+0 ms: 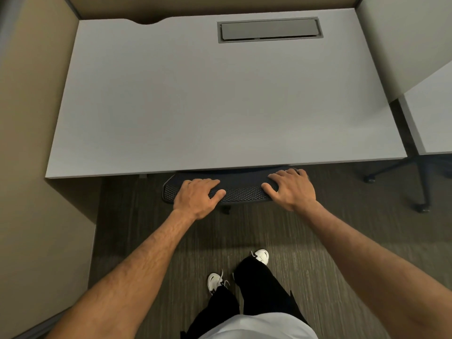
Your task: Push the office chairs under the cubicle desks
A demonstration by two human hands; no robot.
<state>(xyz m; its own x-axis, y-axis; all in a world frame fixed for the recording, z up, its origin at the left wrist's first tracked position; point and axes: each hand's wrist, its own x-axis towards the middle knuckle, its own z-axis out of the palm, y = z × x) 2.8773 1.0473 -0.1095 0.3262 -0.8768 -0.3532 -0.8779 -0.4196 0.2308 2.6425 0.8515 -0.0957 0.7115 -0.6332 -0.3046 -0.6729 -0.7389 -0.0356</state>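
Black mesh-backed office chair [241, 189] sits directly ahead of the fingers, seat already hidden under the pale grey rectangular cubicle desk [195, 106], backrest top nearly at the desk's front edge. Its long axis runs side to side, square to the push. Left hand [197, 198] and right hand [292, 188] both grasp the top rail, fingers curled over the far side, thumbs on the near mesh. Both equally near; remaining travel looks minimal.

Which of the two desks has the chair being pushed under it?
The large centre desk: both hands grip the black mesh chair back at its front edge. The right-hand desk shows only chair legs beneath.
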